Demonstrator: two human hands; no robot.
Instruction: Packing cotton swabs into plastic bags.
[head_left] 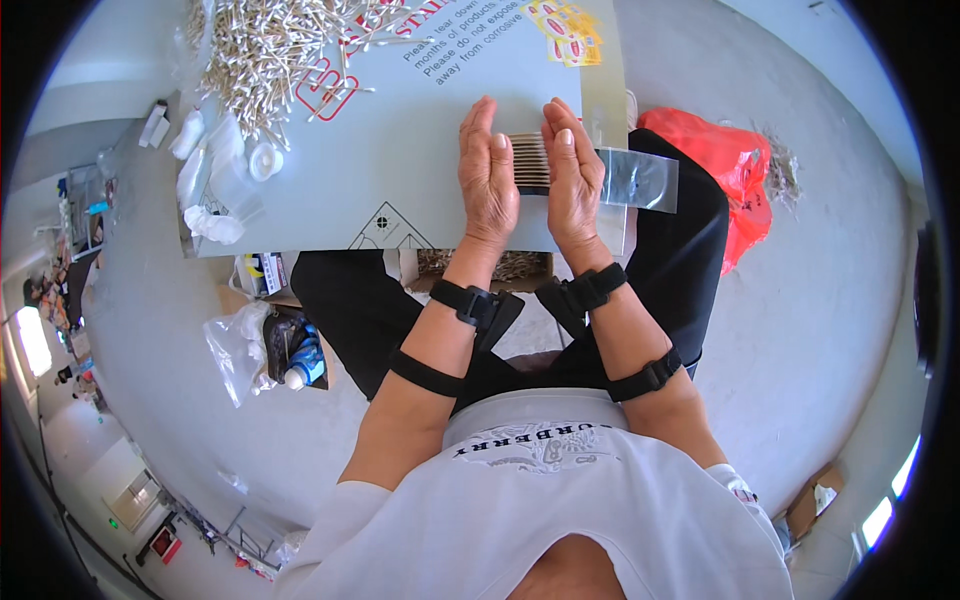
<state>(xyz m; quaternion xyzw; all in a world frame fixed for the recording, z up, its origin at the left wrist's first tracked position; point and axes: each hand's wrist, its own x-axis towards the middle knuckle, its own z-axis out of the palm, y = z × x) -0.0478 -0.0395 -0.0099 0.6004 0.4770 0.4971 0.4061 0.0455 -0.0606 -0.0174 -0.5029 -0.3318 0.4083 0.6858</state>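
Observation:
A neat row of cotton swabs (531, 162) lies crosswise between my two hands at the near right part of the grey board. My left hand (487, 180) presses on their left ends, its fingers straight and held together. Against their right ends is my right hand (573, 175), palm facing the left one. The heads of the swabs are hidden by my hands. A clear plastic sleeve (640, 180) sticks out to the right from beneath my right hand, past the board's edge. A large loose heap of cotton swabs (265, 65) covers the far left.
Clear plastic packaging (225, 165) and a white roll (265, 161) sit along the left of the grey board (330, 190). Yellow stickers (565, 35) are at its far right. Below the near edge stands a box of swabs (480, 265). A red plastic bag (715, 165) lies beyond my right knee.

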